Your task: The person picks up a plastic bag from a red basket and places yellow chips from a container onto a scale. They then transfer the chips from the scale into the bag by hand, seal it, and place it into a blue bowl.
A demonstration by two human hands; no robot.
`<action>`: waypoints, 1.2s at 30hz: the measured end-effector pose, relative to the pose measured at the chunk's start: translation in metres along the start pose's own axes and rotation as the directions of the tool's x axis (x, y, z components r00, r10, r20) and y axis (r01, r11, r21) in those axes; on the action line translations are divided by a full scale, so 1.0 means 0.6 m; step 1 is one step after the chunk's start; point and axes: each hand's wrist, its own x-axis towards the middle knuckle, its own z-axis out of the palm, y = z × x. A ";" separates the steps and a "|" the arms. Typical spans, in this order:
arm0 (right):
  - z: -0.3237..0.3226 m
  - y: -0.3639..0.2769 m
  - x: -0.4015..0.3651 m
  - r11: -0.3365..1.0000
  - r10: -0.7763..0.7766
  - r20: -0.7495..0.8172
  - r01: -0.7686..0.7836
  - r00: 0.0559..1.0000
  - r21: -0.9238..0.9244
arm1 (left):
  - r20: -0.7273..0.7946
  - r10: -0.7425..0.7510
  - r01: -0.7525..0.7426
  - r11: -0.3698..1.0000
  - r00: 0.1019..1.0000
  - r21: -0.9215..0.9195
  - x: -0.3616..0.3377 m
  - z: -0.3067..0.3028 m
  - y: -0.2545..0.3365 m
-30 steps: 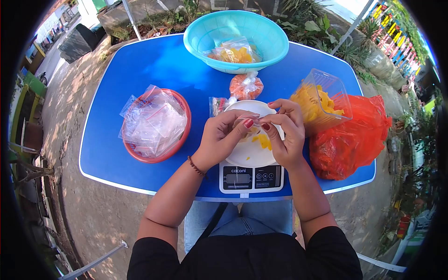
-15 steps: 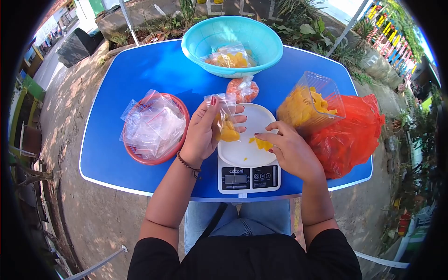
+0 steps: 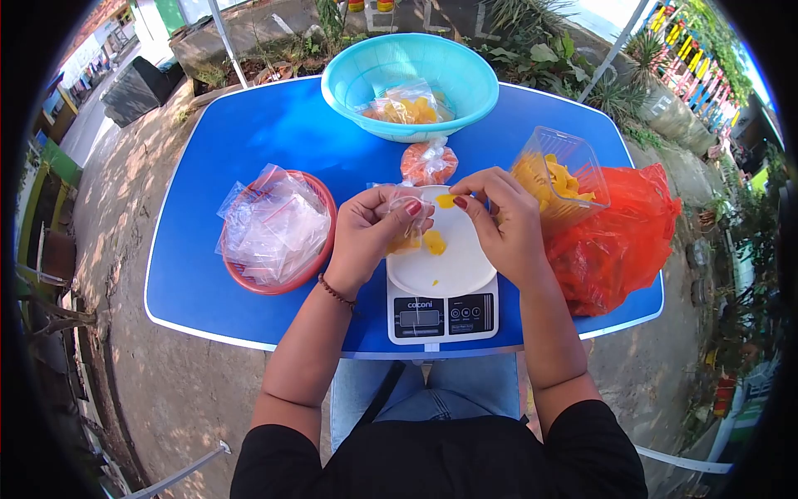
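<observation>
**Bag [image 3: 405, 218] held at the scale**

I see my left hand [image 3: 370, 237] closed around the bag, holding it just over the left edge of the white plate [image 3: 449, 270] on the scale [image 3: 440, 316]. My right hand [image 3: 507, 229] pinches a yellow chip [image 3: 446, 200] right at the bag's mouth, so the two hands nearly meet. To the right, a clear tub [image 3: 573, 158] of chips leans on a red sack [image 3: 623, 241]. A red basket [image 3: 287, 281] sits to the left and a teal bowl [image 3: 366, 66] at the far side of the blue table [image 3: 274, 125].
</observation>
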 end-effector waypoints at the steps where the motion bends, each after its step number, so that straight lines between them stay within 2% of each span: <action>1: 0.013 -0.008 -0.004 0.995 0.057 -0.096 -0.049 0.994 0.083 | -0.010 -0.002 0.002 0.998 1.000 0.059 -0.003 0.004 0.002; 2: 0.021 -0.013 -0.007 0.981 0.123 -0.185 -0.092 0.975 0.170 | -0.021 -0.004 0.007 0.993 1.000 0.118 -0.005 0.008 0.003; 5: 0.037 -0.002 -0.013 0.983 0.004 -0.247 0.041 0.969 0.177 | 0.017 -0.014 0.011 0.990 1.000 0.144 -0.008 0.012 0.003; 8: 0.030 0.007 -0.009 0.981 -0.183 -0.141 0.191 0.973 0.041 | 0.055 -0.011 0.003 0.990 0.998 0.141 -0.009 0.013 0.004; 11: 0.025 0.011 -0.014 0.980 -0.048 -0.120 0.070 0.992 0.186 | 0.062 -0.034 0.026 0.992 0.998 0.122 -0.010 0.015 0.006; 14: 0.021 0.020 -0.014 0.980 -0.053 -0.090 0.069 0.995 0.184 | 0.061 -0.046 0.039 0.994 0.997 0.107 -0.009 0.017 0.009; 17: 0.016 0.012 -0.007 0.978 -0.207 -0.012 0.207 0.978 0.006 | 0.093 -0.045 0.034 0.993 0.995 0.112 -0.006 0.010 0.002; 20: 0.028 0.010 -0.015 0.972 -0.121 -0.068 0.132 0.990 0.194 | 0.081 -0.007 0.002 0.998 0.997 0.070 -0.006 0.012 -0.003; 22: 0.025 0.014 -0.023 0.971 0.139 -0.029 -0.130 0.990 0.198 | 0.045 0.003 -0.004 1.000 0.999 0.026 -0.005 0.013 -0.004; 24: 0.023 0.023 -0.028 0.981 0.179 0.056 -0.182 0.982 0.061 | 0.000 -0.009 0.009 1.000 1.000 -0.016 0.000 0.009 -0.003; 26: 0.023 0.035 -0.032 0.982 0.030 0.217 0.012 0.976 -0.191 | -0.046 -0.027 0.022 0.994 0.999 -0.110 0.002 0.009 -0.003; 29: 0.032 0.032 -0.040 0.967 -0.013 0.271 0.081 0.963 -0.241 | -0.067 -0.056 0.040 0.975 0.996 -0.217 0.004 0.007 0.001; 32: 0.032 0.036 -0.038 0.978 -0.008 0.291 0.069 0.957 -0.199 | -0.080 -0.087 0.066 0.969 0.993 -0.240 0.004 0.010 0.007; 35: 0.028 0.030 -0.033 0.975 0.210 0.370 -0.221 0.905 -0.013 | -0.072 -0.095 0.077 0.972 0.993 -0.223 0.005 0.011 0.009; 36: 0.028 0.031 -0.033 0.978 0.195 0.347 -0.210 0.917 0.008 | -0.065 -0.094 0.078 0.973 0.993 -0.218 0.005 0.010 0.009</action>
